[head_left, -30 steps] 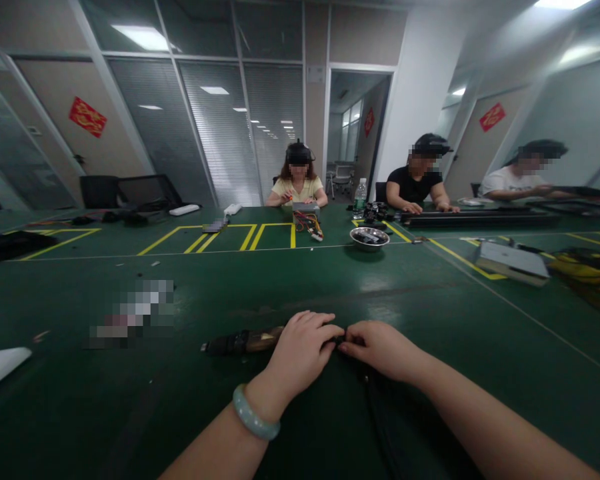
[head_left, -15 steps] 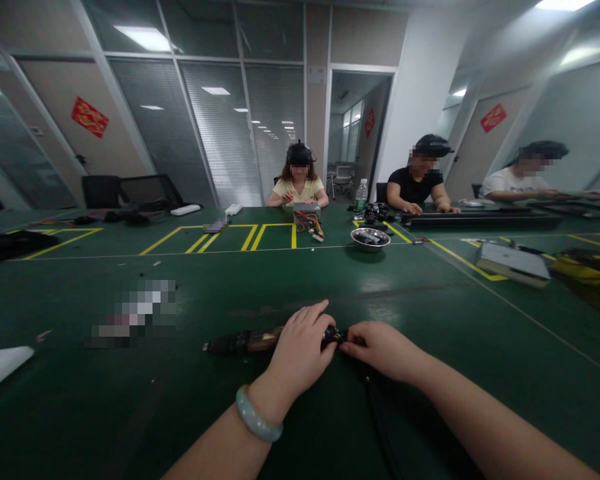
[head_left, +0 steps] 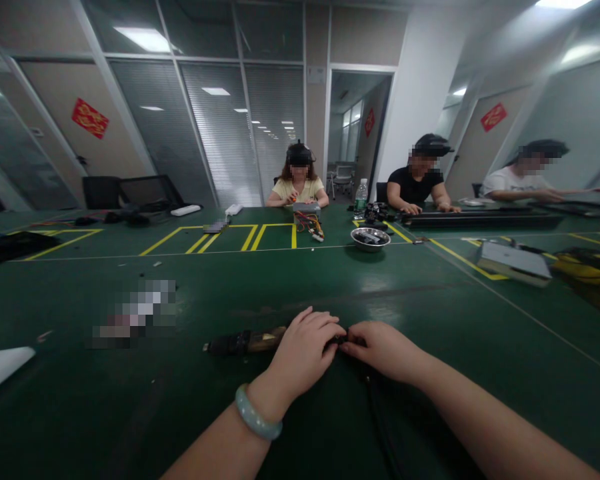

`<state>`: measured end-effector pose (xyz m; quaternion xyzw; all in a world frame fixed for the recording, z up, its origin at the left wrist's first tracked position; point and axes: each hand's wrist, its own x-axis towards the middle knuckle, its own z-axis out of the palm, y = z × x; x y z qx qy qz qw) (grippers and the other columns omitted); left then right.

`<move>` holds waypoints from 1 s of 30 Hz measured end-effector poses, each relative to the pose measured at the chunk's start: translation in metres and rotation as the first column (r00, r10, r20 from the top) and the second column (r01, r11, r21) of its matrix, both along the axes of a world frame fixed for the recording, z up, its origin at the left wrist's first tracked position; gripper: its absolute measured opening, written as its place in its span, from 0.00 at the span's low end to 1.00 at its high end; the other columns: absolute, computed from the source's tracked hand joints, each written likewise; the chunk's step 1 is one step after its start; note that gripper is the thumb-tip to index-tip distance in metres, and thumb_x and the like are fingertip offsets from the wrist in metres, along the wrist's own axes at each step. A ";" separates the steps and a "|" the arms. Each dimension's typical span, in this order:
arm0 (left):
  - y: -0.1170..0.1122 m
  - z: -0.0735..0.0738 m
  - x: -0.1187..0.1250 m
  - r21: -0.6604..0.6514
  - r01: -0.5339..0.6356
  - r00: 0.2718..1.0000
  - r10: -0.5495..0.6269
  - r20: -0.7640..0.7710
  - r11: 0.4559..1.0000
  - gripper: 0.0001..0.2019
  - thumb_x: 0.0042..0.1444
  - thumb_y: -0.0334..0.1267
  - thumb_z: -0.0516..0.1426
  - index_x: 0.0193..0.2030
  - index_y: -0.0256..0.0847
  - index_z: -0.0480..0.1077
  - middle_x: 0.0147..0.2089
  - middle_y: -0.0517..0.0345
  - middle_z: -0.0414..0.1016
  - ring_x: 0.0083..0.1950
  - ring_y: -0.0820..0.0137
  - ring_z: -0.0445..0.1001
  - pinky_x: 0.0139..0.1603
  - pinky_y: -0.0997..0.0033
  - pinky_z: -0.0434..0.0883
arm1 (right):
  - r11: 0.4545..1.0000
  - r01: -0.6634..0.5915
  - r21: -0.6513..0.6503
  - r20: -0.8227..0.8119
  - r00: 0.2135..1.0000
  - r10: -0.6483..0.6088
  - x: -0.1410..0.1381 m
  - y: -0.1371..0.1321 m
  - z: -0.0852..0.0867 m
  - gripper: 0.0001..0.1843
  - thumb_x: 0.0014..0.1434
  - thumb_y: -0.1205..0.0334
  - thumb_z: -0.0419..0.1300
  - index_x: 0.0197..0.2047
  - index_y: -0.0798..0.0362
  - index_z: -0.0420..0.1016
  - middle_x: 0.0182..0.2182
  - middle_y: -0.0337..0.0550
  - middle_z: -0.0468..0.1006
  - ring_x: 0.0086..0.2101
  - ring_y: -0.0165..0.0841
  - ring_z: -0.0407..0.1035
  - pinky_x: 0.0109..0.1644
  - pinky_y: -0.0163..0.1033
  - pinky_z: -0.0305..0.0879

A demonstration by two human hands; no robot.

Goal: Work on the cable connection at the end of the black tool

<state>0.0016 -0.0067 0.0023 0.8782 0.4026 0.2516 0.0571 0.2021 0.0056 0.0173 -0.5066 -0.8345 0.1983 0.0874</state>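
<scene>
A long corded tool, dark at its tip and brown along its body (head_left: 265,341), lies on its side on the green table, tip toward the left. I cannot tell its exact kind; it resembles a straight grinder. My left hand (head_left: 303,350) lies over its rear half, fingers bent round it and hiding that part. At the tool's right end the pinched fingers of my right hand (head_left: 380,350) touch a small dark part, mostly hidden. A black cord (head_left: 380,420) runs below my right hand toward the front edge.
A metal bowl (head_left: 370,240) with dark pieces stands farther back, near a plastic bottle (head_left: 361,200). A grey box with coloured wires (head_left: 307,215) sits before a person opposite. At the right lies a silver case (head_left: 514,262); two more people work there. A white object (head_left: 3,367) lies left.
The fingers of my left hand have come down and reach farther right over the tool's end, covering the dark parts seen before. My right hand has hardly moved.
</scene>
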 end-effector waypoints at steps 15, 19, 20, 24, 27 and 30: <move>0.000 0.003 0.001 -0.014 0.006 1.000 -0.006 0.001 1.000 0.13 0.57 0.30 0.56 0.47 0.48 0.68 0.49 0.64 0.73 0.53 0.69 0.69 0.68 0.56 0.52 | 1.000 -0.004 -0.004 -0.031 1.000 0.004 0.000 0.001 -0.001 0.15 0.61 0.49 0.55 0.33 0.51 0.76 0.30 0.40 0.77 0.30 0.32 0.67 0.30 0.34 0.51; 0.000 0.002 0.002 -0.006 0.009 1.000 -0.009 0.014 1.000 0.14 0.57 0.29 0.55 0.49 0.48 0.67 0.49 0.63 0.73 0.52 0.68 0.69 0.67 0.54 0.52 | 0.998 -0.025 -0.058 -0.087 0.996 0.019 0.003 0.001 0.002 0.14 0.61 0.51 0.56 0.33 0.51 0.75 0.30 0.39 0.77 0.30 0.31 0.67 0.30 0.33 0.53; 0.000 0.001 0.002 0.002 -0.004 1.000 0.004 0.022 1.000 0.16 0.57 0.29 0.55 0.51 0.47 0.66 0.50 0.62 0.72 0.53 0.68 0.69 0.68 0.54 0.51 | 0.995 -0.033 -0.092 -0.112 0.993 0.023 0.004 0.001 0.002 0.13 0.61 0.51 0.56 0.33 0.51 0.75 0.30 0.38 0.77 0.30 0.30 0.68 0.30 0.33 0.54; 0.001 -0.001 0.002 0.022 -0.094 0.995 0.093 0.035 0.995 0.15 0.54 0.32 0.58 0.49 0.45 0.66 0.50 0.58 0.71 0.54 0.64 0.67 0.66 0.54 0.54 | 0.983 -0.010 -0.184 -0.202 0.979 -0.028 0.005 0.004 -0.002 0.12 0.61 0.53 0.56 0.34 0.50 0.75 0.30 0.37 0.79 0.30 0.30 0.70 0.31 0.32 0.57; 0.001 0.001 0.001 -0.001 -0.096 0.995 0.096 0.000 0.995 0.12 0.55 0.34 0.59 0.46 0.45 0.67 0.46 0.59 0.71 0.50 0.64 0.68 0.60 0.56 0.61 | 0.983 0.062 -0.172 -0.191 0.977 -0.095 0.003 0.006 -0.007 0.11 0.61 0.54 0.56 0.33 0.50 0.75 0.27 0.36 0.78 0.28 0.29 0.70 0.30 0.33 0.56; 0.000 0.003 0.001 -0.014 -0.097 0.995 0.097 -0.022 0.995 0.12 0.55 0.34 0.60 0.46 0.45 0.67 0.46 0.59 0.71 0.49 0.64 0.68 0.54 0.58 0.65 | 0.981 0.128 -0.145 -0.175 0.973 -0.153 0.000 0.006 -0.010 0.10 0.60 0.55 0.57 0.32 0.50 0.75 0.25 0.36 0.78 0.27 0.29 0.69 0.29 0.33 0.55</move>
